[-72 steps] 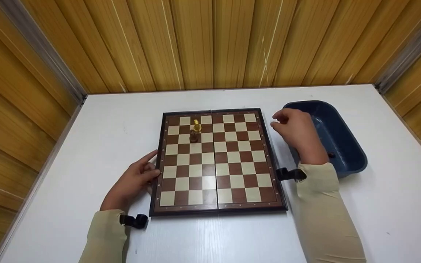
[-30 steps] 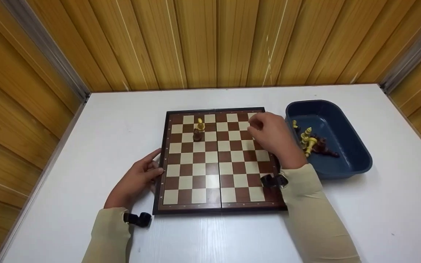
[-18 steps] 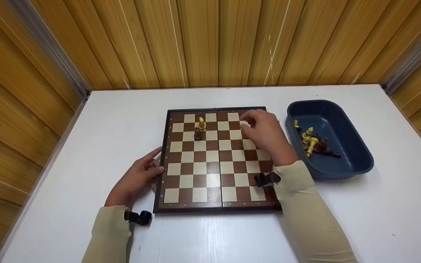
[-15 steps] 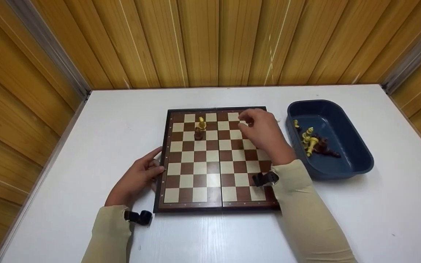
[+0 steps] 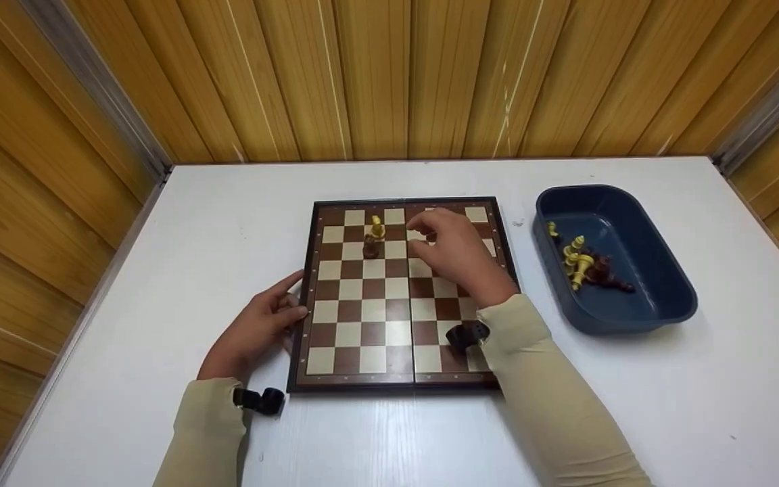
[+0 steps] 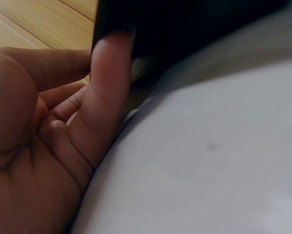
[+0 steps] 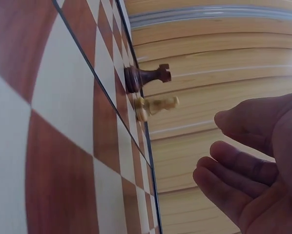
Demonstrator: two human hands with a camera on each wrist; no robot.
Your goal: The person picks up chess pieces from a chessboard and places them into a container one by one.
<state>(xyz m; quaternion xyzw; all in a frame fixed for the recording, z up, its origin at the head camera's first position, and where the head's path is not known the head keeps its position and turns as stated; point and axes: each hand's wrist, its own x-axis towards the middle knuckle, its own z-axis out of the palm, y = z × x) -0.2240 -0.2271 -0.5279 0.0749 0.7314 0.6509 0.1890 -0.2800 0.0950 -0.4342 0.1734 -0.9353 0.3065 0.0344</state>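
Observation:
A folding chessboard [image 5: 362, 291] with brown and cream squares lies on the white table. My left hand [image 5: 254, 331] holds its left edge; in the left wrist view the fingers [image 6: 109, 73] meet the dark side of the board. Over the board's right half hovers my right hand [image 5: 454, 250], thumb and fingers apart with nothing visible between them. Left of its fingertips stand a yellow chess piece [image 5: 377, 228], probably a knight, and a dark brown rook [image 5: 370, 247]. Both stand upright in the right wrist view.
A dark blue plastic bin [image 5: 660, 270] sits right of the board. Several yellow chess pieces [image 5: 575, 260] and dark brown pieces [image 5: 599, 270] lie in it. Wood-patterned walls [image 5: 403, 81] enclose the table's back and sides.
My right hand has moved left from beside the bin to over the board, near the two standing pieces. The left hand stays at the board's edge. The head view has shifted slightly.

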